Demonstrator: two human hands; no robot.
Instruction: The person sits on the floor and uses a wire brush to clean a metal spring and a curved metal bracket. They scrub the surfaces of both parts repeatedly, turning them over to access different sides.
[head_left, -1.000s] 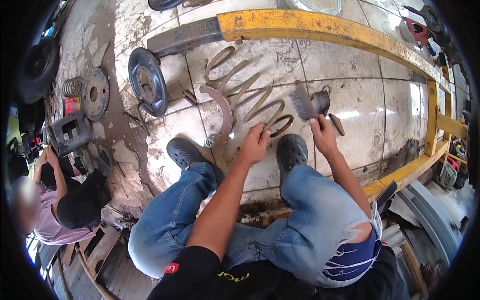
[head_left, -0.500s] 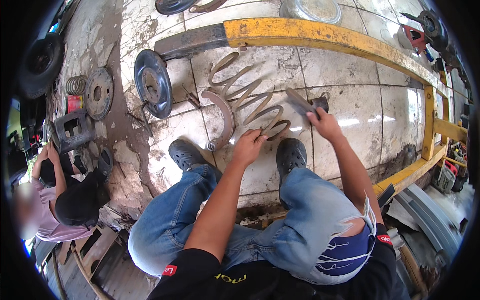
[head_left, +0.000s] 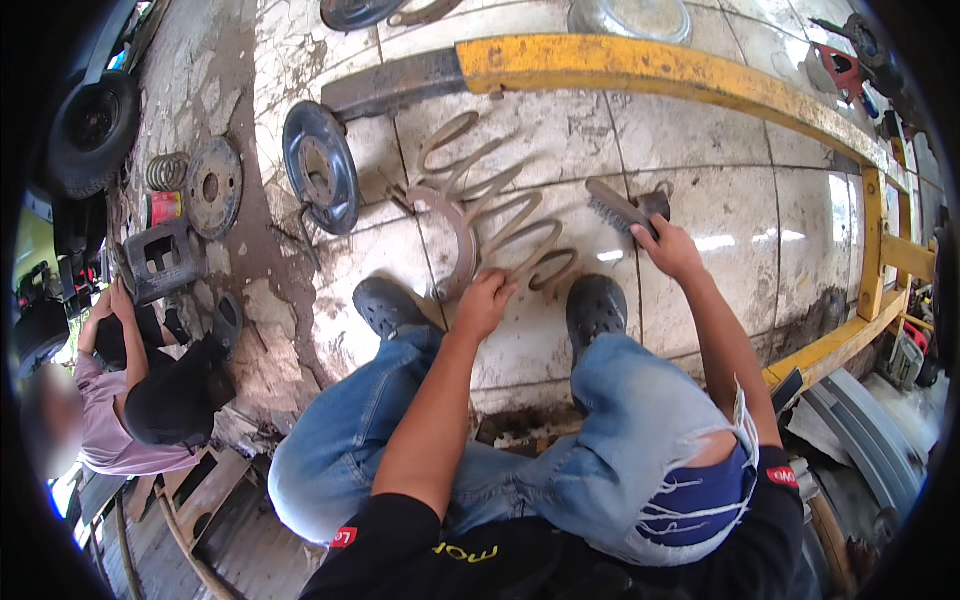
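My left hand [head_left: 484,304] is closed at the near end of a rusty coil spring [head_left: 510,215], which lies slantwise on the tiled floor before my feet. Its fingers partly hide the wire they grip. My right hand [head_left: 668,250] grips a wire brush [head_left: 618,208], bristles showing along its lower left side. The brush is to the right of the spring, apart from it. A curved brown brake shoe [head_left: 463,240] rests against the spring's left side. Just beyond my right hand sits a small dark metal piece [head_left: 655,203].
A yellow and dark metal frame [head_left: 640,68] arches across the far side and down the right. A black round plate [head_left: 320,167], a rusty disc [head_left: 213,187], a smaller spring [head_left: 167,172] and a tyre [head_left: 95,132] stand left. Another person [head_left: 130,410] sits at the left, hands on a dark part.
My left hand has shifted left and nearer with the spring's end. The brush has tilted so that its bristles show. The whole view has drifted slightly.
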